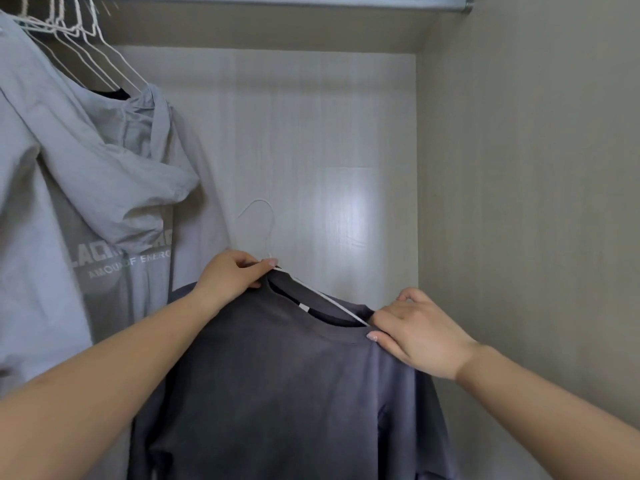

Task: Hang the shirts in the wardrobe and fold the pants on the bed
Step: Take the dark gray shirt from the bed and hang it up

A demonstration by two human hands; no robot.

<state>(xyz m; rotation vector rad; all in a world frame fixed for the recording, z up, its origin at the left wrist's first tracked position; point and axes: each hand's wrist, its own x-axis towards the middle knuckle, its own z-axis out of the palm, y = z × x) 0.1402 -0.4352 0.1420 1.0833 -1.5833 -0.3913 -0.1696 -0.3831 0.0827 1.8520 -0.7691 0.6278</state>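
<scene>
While the dark grey shirt point(284, 375) is already threaded onto a white wire hanger point(325, 295), it has not yet reached the wardrobe rail point(277, 0), which runs across the top of the view well above both hands. The left hand point(230, 275) has its grip closed at the base of the hanger's hook, thumb and fingers pinching the wire together with the near edge of the collar, probably so that the hanger's weight is carried from the one point that will go over the rail. The right hand point(420, 332) pinches the shirt's right shoulder where the hanger's arm disappears under the fabric, fingers curled on top and thumb along the seam; this looks like a settling hold, drawing the cloth square over the wire so it will not slide off once hung. The hook stands upright and free against the pale back panel point(294, 133). To the left, a light grey hooded top point(86, 188) hangs among several white hangers point(79, 39), leaving open rail to the right for this shirt.
</scene>
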